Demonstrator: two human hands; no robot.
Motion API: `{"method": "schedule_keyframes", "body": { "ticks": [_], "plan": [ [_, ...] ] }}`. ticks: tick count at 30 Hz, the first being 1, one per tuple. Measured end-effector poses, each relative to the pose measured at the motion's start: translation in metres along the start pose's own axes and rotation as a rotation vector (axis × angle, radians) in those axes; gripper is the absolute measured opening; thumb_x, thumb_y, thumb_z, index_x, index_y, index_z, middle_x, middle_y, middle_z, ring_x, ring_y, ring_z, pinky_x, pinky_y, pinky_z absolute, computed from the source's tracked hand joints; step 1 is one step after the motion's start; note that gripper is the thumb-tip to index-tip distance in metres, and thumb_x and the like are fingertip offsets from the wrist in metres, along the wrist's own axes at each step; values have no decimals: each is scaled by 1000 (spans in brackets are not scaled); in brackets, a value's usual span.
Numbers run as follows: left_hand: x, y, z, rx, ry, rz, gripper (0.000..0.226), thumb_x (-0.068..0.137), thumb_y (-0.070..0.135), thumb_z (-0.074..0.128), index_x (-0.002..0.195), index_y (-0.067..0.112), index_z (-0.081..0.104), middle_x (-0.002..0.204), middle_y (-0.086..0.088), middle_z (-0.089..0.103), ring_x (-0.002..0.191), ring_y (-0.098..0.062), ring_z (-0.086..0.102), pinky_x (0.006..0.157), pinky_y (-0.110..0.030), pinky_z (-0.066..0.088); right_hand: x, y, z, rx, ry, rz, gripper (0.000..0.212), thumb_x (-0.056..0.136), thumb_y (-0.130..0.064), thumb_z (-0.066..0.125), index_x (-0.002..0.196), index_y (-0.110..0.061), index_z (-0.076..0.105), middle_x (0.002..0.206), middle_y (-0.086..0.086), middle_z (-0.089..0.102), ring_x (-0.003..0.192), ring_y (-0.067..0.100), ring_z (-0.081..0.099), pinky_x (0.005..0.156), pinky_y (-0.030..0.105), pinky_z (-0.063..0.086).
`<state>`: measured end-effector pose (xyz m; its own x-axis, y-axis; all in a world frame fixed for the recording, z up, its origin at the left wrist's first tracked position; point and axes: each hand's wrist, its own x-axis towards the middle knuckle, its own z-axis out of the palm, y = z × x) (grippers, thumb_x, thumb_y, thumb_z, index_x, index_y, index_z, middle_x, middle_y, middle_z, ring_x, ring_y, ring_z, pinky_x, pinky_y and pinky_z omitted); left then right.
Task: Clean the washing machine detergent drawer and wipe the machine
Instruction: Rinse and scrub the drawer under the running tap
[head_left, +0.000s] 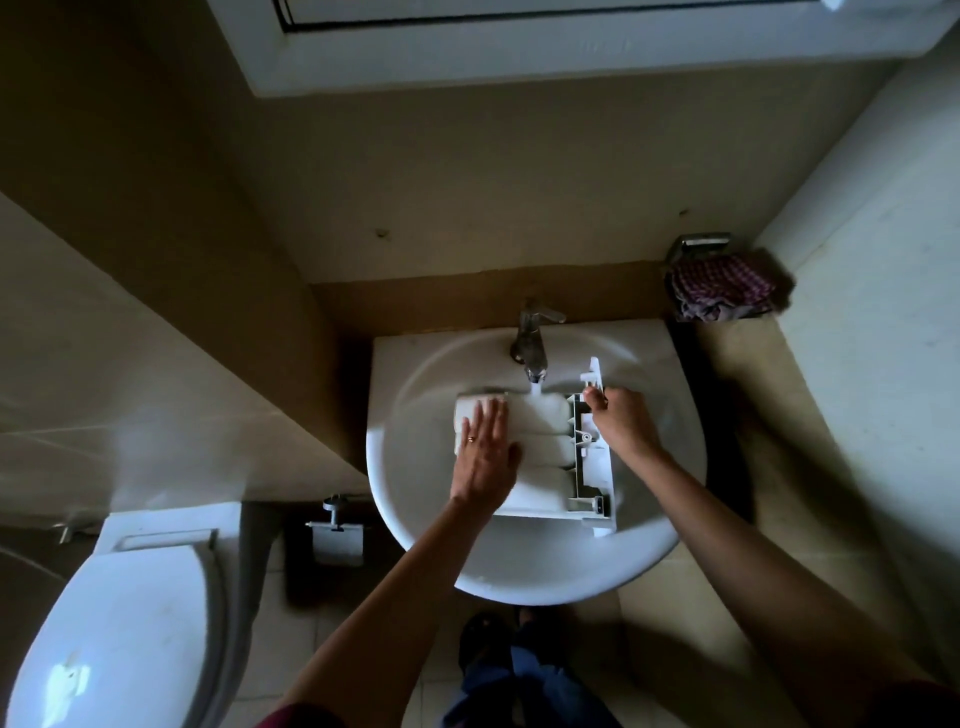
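Note:
The white detergent drawer (545, 452) lies upside down across the white sink basin (415, 499), its front panel to the right. Water runs from the chrome tap (531, 343) onto the drawer's far edge. My left hand (485, 457) lies flat on the left half of the drawer with the fingers straight. My right hand (621, 421) grips the drawer's front end near the far corner, fingers curled round the frame.
A checked cloth (719, 288) hangs on a holder on the wall at the right of the sink. A toilet with its lid down (114, 623) stands at the lower left, and a paper holder (337, 535) is fixed beside the sink. A window frame (519, 47) is above.

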<state>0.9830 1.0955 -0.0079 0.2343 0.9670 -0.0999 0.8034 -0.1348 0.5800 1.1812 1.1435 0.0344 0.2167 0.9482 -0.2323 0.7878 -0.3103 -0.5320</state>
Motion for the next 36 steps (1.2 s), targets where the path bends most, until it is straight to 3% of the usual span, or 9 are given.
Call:
{"method": "schedule_keyframes", "body": {
  "ticks": [7,13,20,26,28,30,32,34,36],
  "plan": [
    [22,22,29,154,-10,168,64,91,36,36,142,-4,39,146,-23,40,136,-43,34,108,-59,15,-1,2,7,11,49,-11,39,99,-31,45,94,-2,71,89,24,69,87,37,65,73,35,46],
    [48,19,27,131,63,148,52,92,37,35,123,2,60,121,-22,61,119,-36,55,112,-46,29,-2,2,7,37,44,24,40,99,-35,42,98,-7,71,90,23,69,86,37,65,73,35,48],
    [34,-36,17,50,293,286,47,94,25,44,133,-1,50,132,-22,55,124,-34,50,113,-42,29,-5,-1,9,46,85,47,39,99,-32,40,98,-8,71,90,22,69,86,36,65,74,35,49],
    [7,-50,20,52,289,-15,64,95,38,19,149,4,29,155,-13,23,144,-25,20,118,-44,5,-7,-5,10,8,124,27,40,100,-31,40,96,-5,70,90,23,69,86,36,65,73,35,48],
    [12,-43,23,22,324,-28,61,94,31,24,143,-4,37,151,-21,32,142,-33,26,117,-48,7,-5,-3,10,18,117,24,40,100,-31,41,94,-3,70,88,23,69,84,36,66,72,35,48],
    [23,-29,19,-96,349,36,49,92,22,32,127,-5,55,134,-23,53,131,-38,45,116,-46,23,-4,-1,10,41,111,20,41,100,-32,42,93,-2,70,85,23,69,81,35,66,69,34,47],
    [36,-9,7,-272,318,60,33,95,17,42,114,3,66,115,-17,66,109,-32,61,96,-31,42,-4,2,8,61,103,16,42,100,-32,43,93,-2,70,82,21,69,76,33,65,66,32,45],
    [50,15,-4,-591,350,-171,23,97,16,50,106,11,70,100,-10,72,91,-24,67,75,-28,49,-5,2,5,54,78,23,41,100,-32,43,91,0,68,79,18,67,68,27,60,60,27,38],
    [65,35,-11,-1265,364,-544,21,99,15,48,99,8,67,92,-10,69,84,-21,66,73,-29,56,-5,2,5,9,80,9,42,100,-31,44,86,2,65,79,20,66,67,26,58,61,25,33]
  ]
}}
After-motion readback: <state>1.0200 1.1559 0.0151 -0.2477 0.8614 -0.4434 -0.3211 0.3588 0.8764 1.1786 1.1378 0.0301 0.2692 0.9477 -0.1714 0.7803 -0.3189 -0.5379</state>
